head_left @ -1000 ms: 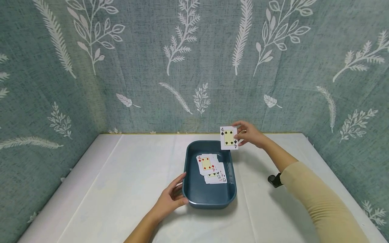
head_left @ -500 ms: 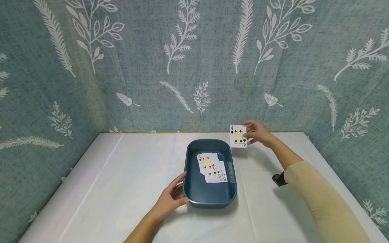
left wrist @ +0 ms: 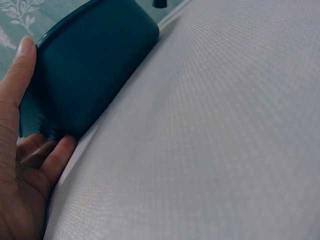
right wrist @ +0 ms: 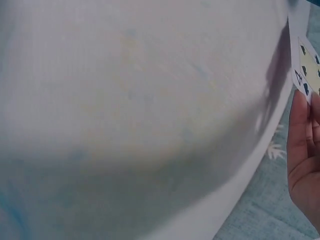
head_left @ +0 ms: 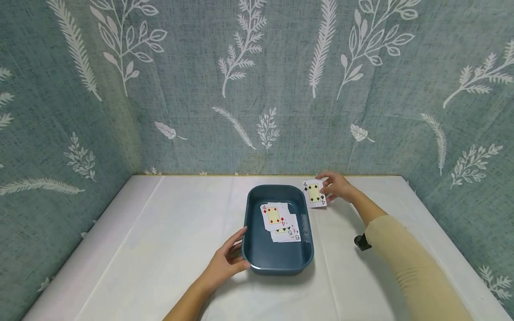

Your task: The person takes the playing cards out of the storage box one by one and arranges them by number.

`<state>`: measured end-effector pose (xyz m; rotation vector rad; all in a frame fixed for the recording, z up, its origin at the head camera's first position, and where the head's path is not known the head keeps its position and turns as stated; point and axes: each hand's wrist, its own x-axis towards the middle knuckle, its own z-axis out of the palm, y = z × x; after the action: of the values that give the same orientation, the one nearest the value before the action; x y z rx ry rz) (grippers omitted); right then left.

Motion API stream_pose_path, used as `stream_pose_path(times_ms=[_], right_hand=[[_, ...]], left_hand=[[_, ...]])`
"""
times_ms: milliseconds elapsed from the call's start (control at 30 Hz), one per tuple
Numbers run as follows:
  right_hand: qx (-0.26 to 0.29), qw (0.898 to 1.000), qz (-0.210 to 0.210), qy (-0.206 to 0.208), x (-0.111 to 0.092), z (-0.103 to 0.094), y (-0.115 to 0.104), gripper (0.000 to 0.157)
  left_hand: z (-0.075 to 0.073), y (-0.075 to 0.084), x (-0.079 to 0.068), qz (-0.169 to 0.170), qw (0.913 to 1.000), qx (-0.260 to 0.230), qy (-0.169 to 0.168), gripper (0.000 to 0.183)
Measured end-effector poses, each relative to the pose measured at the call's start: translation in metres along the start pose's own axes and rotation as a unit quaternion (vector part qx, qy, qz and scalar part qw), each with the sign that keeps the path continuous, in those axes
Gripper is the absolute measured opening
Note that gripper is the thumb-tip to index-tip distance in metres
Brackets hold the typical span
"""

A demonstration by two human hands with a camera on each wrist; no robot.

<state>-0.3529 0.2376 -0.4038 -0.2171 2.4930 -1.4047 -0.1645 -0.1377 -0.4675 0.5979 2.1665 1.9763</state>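
Note:
A dark blue plastic tub (head_left: 277,263) stands at mid-table. Inside it lies a loose pile of face-up playing cards, a four of diamonds (head_left: 273,216) on top and a six and a five partly covered below. Beyond the tub's far right corner, my right hand (head_left: 336,186) pinches a four of spades (head_left: 314,194) by its right side, face up, low over the table; the right wrist view shows the card (right wrist: 309,67) at the fingertips. My left hand (head_left: 225,264) rests against the tub's near left corner, thumb (left wrist: 22,65) and fingers spread along its wall.
A white cloth covers the table (head_left: 168,232). Its far edge meets a green leaf-patterned fabric backdrop (head_left: 188,89), which also runs along both sides. A small black object (head_left: 362,242) shows by the right sleeve (head_left: 401,254).
My right hand has carried the four of spades right, from over the tub's far corner to beside it, then lowered it toward the table. The left hand and the tub have stayed put.

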Motion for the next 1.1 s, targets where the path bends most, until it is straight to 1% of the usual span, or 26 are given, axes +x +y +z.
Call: stream_pose_path(times_ms=[167,333,500,633,767,933,1100], right_hand=[[-0.020,1.000,0.014,0.011,0.004,0.011,0.002,0.050],[-0.046,0.999,0.023,0.016,0.004,0.016,0.000,0.047],[-0.078,0.997,0.024,0.016,0.003,0.017,-0.002,0.048],[-0.092,0.995,0.026,0.019,0.001,0.016,-0.002,0.048],[-0.104,0.994,0.036,0.024,0.002,0.016,-0.001,0.050],[-0.146,0.988,0.035,0.026,0.004,0.019,-0.003,0.056],[-0.206,0.978,0.014,0.042,0.006,0.019,0.000,0.059]], left_hand=[[0.001,0.002,-0.001,-0.017,0.9998,0.006,0.007,0.078],[0.001,0.003,-0.002,-0.028,0.9996,0.006,0.008,0.077],[0.001,0.002,-0.002,-0.028,0.9995,0.007,0.008,0.076],[0.002,0.002,-0.002,-0.026,0.9996,0.006,0.008,0.075],[0.001,0.002,-0.002,-0.026,0.9996,0.007,0.007,0.075],[0.001,0.003,-0.002,-0.028,0.9995,0.013,0.010,0.076],[0.000,0.003,-0.001,-0.028,0.9995,0.012,0.007,0.075]])
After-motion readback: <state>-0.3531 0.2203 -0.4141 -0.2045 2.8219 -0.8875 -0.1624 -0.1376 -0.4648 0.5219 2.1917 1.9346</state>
